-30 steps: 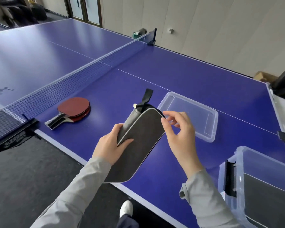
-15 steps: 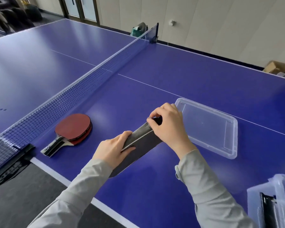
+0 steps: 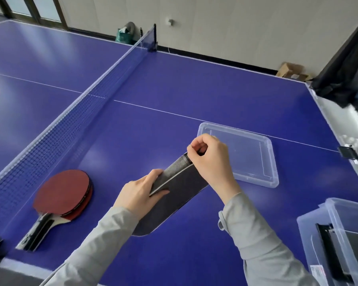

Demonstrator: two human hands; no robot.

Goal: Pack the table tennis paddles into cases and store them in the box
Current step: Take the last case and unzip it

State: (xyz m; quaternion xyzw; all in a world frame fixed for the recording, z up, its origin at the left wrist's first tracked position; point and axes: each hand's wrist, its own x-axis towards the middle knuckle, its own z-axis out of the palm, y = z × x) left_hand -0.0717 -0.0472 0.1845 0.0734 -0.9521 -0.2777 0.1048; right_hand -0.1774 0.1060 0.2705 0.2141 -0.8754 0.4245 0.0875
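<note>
Both hands hold the grey case (image 3: 174, 195) above the table (image 3: 194, 89): left hand (image 3: 140, 193) grips its edge, right hand (image 3: 210, 159) pinches the top, probably the zipper. Next, the red paddles (image 3: 64, 195) beside must go inside.

A wide blue worktop (image 3: 194, 85) fills the room, white lines crossing it, a net (image 3: 74, 112) stretched to a far post (image 3: 154, 38). Behind it runs a plain beige wall (image 3: 236, 23) with a dark skirting strip. Dark-framed glass doors (image 3: 29, 11) sit far left. A green bag (image 3: 123, 35) and a cardboard box (image 3: 290, 72) rest on the floor. Soft daylight glares off the blue surface.
</note>
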